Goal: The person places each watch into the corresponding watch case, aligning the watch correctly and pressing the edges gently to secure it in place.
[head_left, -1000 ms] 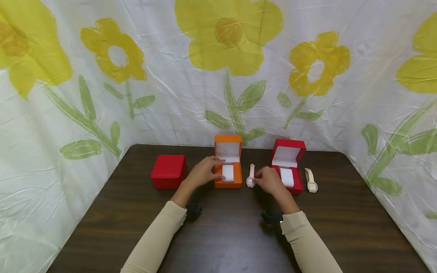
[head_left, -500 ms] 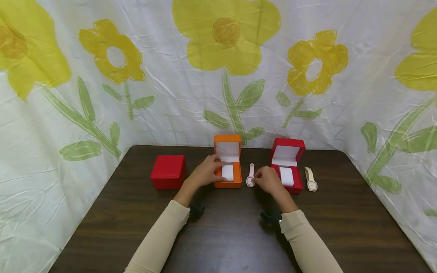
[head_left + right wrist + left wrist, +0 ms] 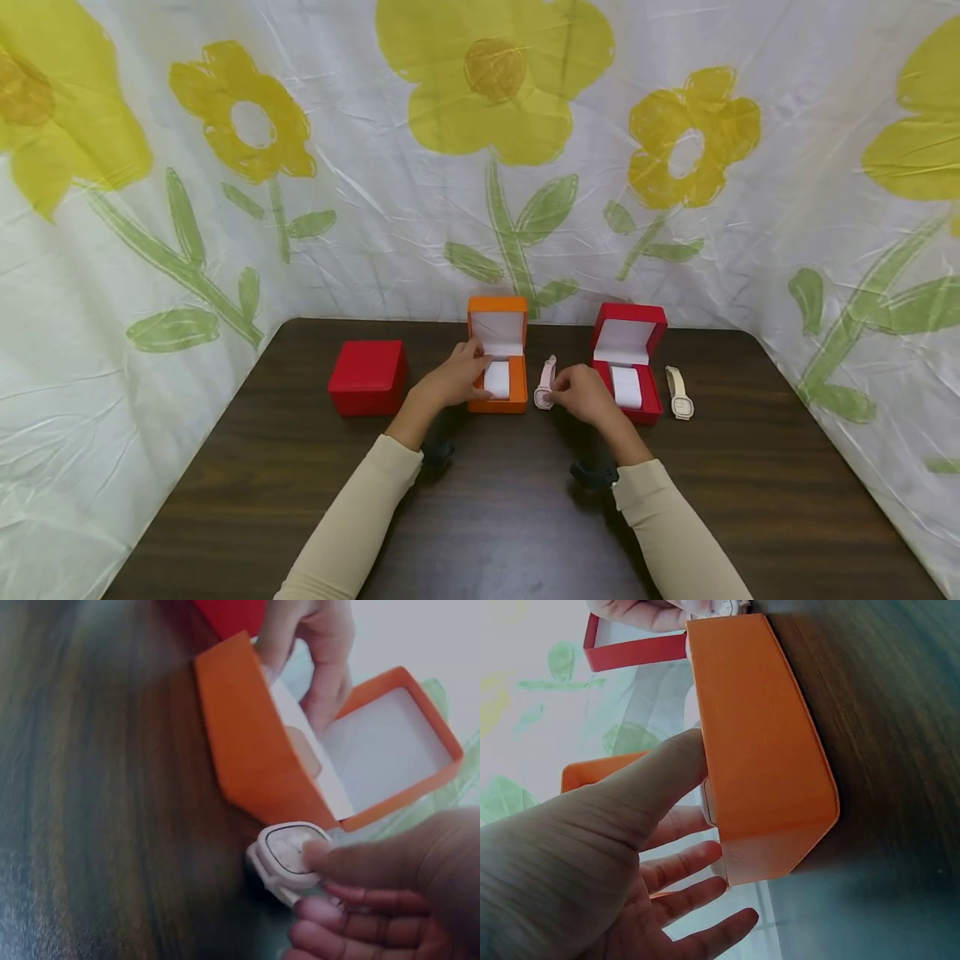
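My left hand [image 3: 454, 377] reaches into an open orange watch box [image 3: 517, 406], thumb and fingers at the sides of its white watch cushion [image 3: 497, 380], which they pinch; the fingertips are partly hidden by the box wall in the left wrist view. Just right of that box, my right hand [image 3: 588, 393] pinches a pale pink wristwatch [image 3: 544, 394] by its case. In the right wrist view the thumb lies over the dial of the wristwatch [image 3: 289, 855], with fingers beneath. The case looks raised off the table there.
Behind my right hand stands an open red watch box [image 3: 654, 400] with a white cushion [image 3: 626, 387] inside. A cream wristwatch [image 3: 679, 396] lies right of it. A closed red box [image 3: 367, 377] sits left of my left hand on the dark wooden table [image 3: 510, 517].
The pink wristwatch has shifted and turned slightly, its strap end now leaning right, as my right hand takes hold of it. My left hand stays at the orange box, its forearm edging right.
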